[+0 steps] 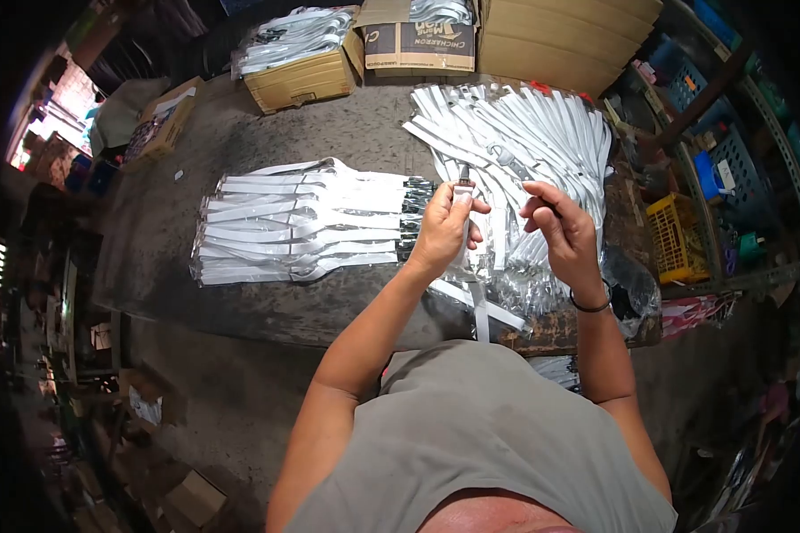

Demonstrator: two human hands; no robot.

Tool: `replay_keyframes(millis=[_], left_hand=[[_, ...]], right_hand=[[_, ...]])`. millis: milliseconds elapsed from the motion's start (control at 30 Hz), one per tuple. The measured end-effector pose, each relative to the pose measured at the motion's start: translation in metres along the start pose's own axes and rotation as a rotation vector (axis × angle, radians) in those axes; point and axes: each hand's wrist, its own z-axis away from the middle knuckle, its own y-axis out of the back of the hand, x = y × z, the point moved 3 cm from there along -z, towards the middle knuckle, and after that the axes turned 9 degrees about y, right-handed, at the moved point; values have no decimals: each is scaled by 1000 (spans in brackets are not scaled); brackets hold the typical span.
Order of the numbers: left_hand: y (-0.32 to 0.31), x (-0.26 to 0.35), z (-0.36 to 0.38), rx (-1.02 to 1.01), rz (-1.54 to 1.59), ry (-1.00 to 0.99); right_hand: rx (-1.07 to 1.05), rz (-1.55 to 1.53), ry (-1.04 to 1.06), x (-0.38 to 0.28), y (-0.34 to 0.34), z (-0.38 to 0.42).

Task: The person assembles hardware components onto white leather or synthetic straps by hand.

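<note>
My left hand point(449, 222) is closed on a white lanyard point(480, 311). Its dark clip end point(464, 175) sticks up above the thumb, and the strap hangs down toward my body. To the right, my right hand point(564, 235) is raised with its fingers curled in; a small dark bit shows between them, too small to name. Under and beyond my hands spreads a loose heap of white lanyards point(560, 133). Left of my left hand lies a neat row of white lanyards in clear plastic point(302, 222), their black clips point(413, 204) pointing toward that hand.
Along the back of the dark worktable point(151, 258) stand a cardboard box of packed straps point(302, 80), a printed carton point(422, 46) and a large cardboard piece point(564, 40). A yellow crate point(676, 238) sits on the right-hand shelving. Clear plastic point(627, 289) lies at the table's right corner.
</note>
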Motion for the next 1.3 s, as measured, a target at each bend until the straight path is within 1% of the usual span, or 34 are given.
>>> replay_keyframes(millis=[100, 200, 300, 400, 533, 567, 600, 633, 667, 733, 767, 800, 867, 933, 967, 1000, 1067, 1100, 1133, 1200, 1233, 1267, 1300], left_hand=[[-2, -2, 2, 24, -45, -9], [-3, -4, 4, 54, -71, -19], [-4, -4, 6, 60, -110, -13], [-4, -3, 11, 54, -194, -5], [-9, 0, 19, 50, -229, -34], [-7, -6, 17, 37, -255, -4], [-10, -6, 20, 51, -239, -28], [-13, -3, 23, 40, -308, -25], [-15, -2, 26, 37, -377, -19], [-19, -5, 30, -7, -455, -115], [-22, -3, 36, -23, -464, -154], [-23, -5, 38, -34, -514, -238], [-20, -13, 42, -35, -490, -353], [-18, -6, 55, -83, -488, -285], [-16, -3, 62, -115, -476, -248], [-13, 0, 67, -130, -501, -248], [-7, 0, 75, -99, -558, -329], [-5, 1, 79, -132, -451, -265], [0, 3, 83, -136, -334, -161], [13, 0, 88, -95, -275, -168], [20, -4, 89, -44, -219, -224], [28, -9, 94, -32, -200, -226], [38, -6, 99, -18, -187, -235]], right_hand=[[2, 133, 95, -16, -7, 3], [-7, 205, 63, -12, -4, 7], [-31, 337, 151, -9, -5, 6], [-67, 474, 229, -21, -7, 1], [-136, 562, 302, -24, -8, -3], [-163, 586, 319, -21, -8, -2], [-193, 606, 340, -19, -10, -3], [-242, 669, 308, -19, -12, -3], [-248, 671, 314, -18, -16, -3], [-266, 665, 334, -16, -26, -4], [-296, 671, 258, -16, -30, -2], [-315, 654, 251, -17, -35, -2], [-276, 584, 181, -18, -41, 1], [-291, 465, 60, -13, -43, 6], [-292, 443, 44, -12, -45, 8], [-292, 422, 28, -13, -48, 9], [-283, 316, 51, -16, -56, 8], [-280, 209, -27, -11, -56, 11], [-277, -31, -144, -9, -58, 14], [-302, -165, -71, -12, -66, 8], [-290, -115, -53, -4, -67, 5], [-247, -129, -46, -1, -71, -1], [-268, -103, -51, 6, -79, -12]])
